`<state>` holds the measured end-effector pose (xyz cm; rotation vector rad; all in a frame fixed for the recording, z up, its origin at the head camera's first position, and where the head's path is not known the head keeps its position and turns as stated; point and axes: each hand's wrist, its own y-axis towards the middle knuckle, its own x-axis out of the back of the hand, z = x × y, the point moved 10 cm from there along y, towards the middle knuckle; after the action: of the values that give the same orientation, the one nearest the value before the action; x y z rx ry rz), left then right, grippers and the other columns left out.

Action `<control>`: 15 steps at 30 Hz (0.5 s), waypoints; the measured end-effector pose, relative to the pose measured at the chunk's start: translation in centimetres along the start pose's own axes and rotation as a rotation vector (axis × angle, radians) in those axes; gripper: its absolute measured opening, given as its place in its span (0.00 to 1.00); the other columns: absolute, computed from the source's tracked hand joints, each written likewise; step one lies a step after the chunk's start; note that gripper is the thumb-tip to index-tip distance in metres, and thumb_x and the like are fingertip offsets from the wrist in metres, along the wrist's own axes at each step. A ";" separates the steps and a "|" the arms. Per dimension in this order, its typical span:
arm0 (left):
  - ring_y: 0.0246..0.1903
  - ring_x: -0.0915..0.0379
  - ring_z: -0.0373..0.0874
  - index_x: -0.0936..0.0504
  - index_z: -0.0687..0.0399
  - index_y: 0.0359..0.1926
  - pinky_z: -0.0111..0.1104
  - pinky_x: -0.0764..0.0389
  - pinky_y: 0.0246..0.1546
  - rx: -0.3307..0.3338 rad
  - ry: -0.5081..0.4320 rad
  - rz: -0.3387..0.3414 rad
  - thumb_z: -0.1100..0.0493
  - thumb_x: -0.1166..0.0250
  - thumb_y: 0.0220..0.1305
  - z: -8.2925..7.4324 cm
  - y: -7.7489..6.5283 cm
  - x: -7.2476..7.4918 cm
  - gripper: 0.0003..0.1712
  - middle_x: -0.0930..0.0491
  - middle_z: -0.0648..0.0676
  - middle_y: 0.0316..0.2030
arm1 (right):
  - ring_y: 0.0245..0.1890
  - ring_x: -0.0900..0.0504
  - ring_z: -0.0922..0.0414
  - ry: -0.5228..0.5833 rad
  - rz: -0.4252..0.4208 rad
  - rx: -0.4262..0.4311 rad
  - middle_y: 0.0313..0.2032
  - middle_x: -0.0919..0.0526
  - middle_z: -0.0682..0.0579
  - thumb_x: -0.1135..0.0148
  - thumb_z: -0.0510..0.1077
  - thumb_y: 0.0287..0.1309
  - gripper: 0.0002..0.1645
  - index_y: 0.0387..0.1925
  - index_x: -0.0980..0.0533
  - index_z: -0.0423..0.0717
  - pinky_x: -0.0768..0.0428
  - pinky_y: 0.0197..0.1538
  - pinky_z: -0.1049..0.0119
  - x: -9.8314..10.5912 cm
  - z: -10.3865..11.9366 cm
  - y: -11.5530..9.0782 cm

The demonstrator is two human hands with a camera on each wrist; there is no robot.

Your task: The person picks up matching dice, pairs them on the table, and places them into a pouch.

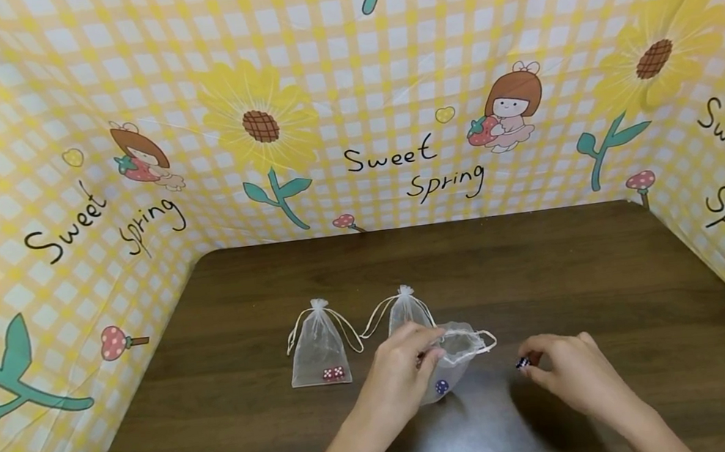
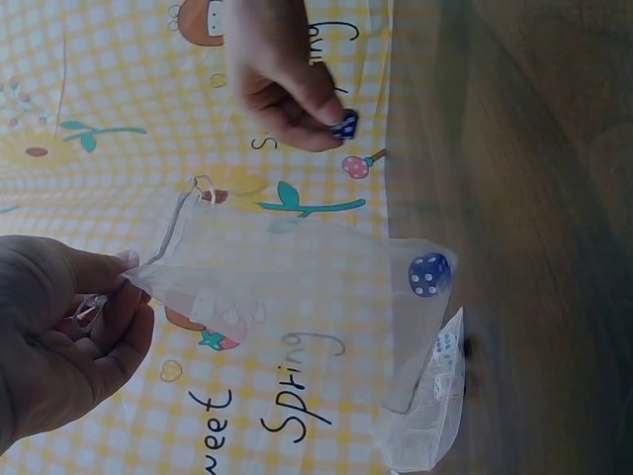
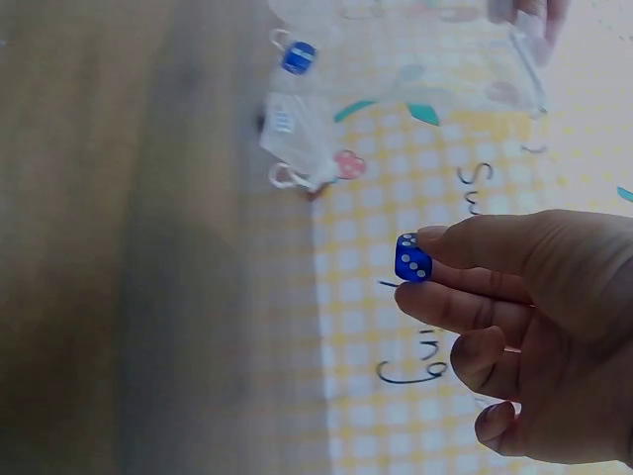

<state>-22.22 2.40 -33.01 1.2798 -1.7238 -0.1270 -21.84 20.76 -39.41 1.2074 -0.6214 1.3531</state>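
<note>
My left hand (image 1: 406, 361) pinches the rim of a sheer white drawstring bag (image 1: 458, 352), whose mouth gapes toward the right. One blue die with white dots (image 2: 429, 275) lies at the bottom of that bag. To the right of the bag, my right hand (image 1: 573, 369) holds a second blue die (image 3: 412, 258) between thumb and fingertips, apart from the bag. In the left wrist view the held bag (image 2: 297, 307) hangs from the left fingers, with the right hand (image 2: 287, 84) beyond it.
On the dark wooden table (image 1: 240, 445), a closed drawstring bag (image 1: 319, 345) with red dice stands at the left. Another closed bag (image 1: 407, 311) stands behind my left hand, partly hidden. A yellow checked cloth (image 1: 332, 185) walls the table's back and sides.
</note>
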 end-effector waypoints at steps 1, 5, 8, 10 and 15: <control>0.30 0.27 0.38 0.18 0.62 0.42 0.21 0.26 0.32 0.002 -0.001 0.003 0.68 0.33 0.52 0.0 0.0 0.0 0.13 0.21 0.51 0.34 | 0.22 0.26 0.71 0.003 -0.005 -0.001 0.22 0.25 0.72 0.27 0.40 0.40 0.11 0.27 0.21 0.55 0.39 0.32 0.64 0.4 0.0 0.1; 0.31 0.27 0.38 0.18 0.63 0.43 0.21 0.25 0.32 0.013 -0.004 0.021 0.68 0.34 0.53 0.0 -0.1 -0.2 0.14 0.21 0.52 0.34 | 0.21 0.27 0.71 0.011 -0.029 -0.007 0.23 0.23 0.70 0.27 0.40 0.42 0.11 0.29 0.21 0.55 0.40 0.32 0.63 1.6 -0.1 0.6; 0.31 0.27 0.38 0.18 0.63 0.44 0.22 0.25 0.33 0.017 -0.005 0.032 0.68 0.34 0.54 -0.1 -0.1 -0.4 0.14 0.21 0.52 0.35 | 0.22 0.26 0.70 0.028 -0.059 -0.007 0.24 0.22 0.68 0.27 0.40 0.42 0.11 0.29 0.21 0.54 0.40 0.33 0.63 2.5 0.1 0.8; 0.32 0.27 0.38 0.19 0.63 0.44 0.22 0.25 0.33 0.022 -0.001 0.042 0.67 0.34 0.54 -0.1 -0.1 -0.5 0.14 0.21 0.52 0.35 | 0.22 0.26 0.69 0.042 -0.085 0.000 0.25 0.20 0.67 0.27 0.40 0.42 0.11 0.29 0.21 0.54 0.40 0.33 0.62 3.1 0.3 0.9; 0.32 0.27 0.38 0.18 0.62 0.44 0.21 0.26 0.33 0.022 -0.001 0.057 0.67 0.34 0.54 -0.4 -0.2 -0.8 0.14 0.21 0.51 0.35 | 0.20 0.30 0.70 0.060 -0.172 0.038 0.28 0.19 0.65 0.26 0.39 0.40 0.12 0.29 0.20 0.54 0.42 0.33 0.65 4.7 1.2 0.9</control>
<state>-21.85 3.11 -33.41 1.2451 -1.7655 -0.0757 -21.48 21.37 -34.53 1.2175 -0.4401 1.2558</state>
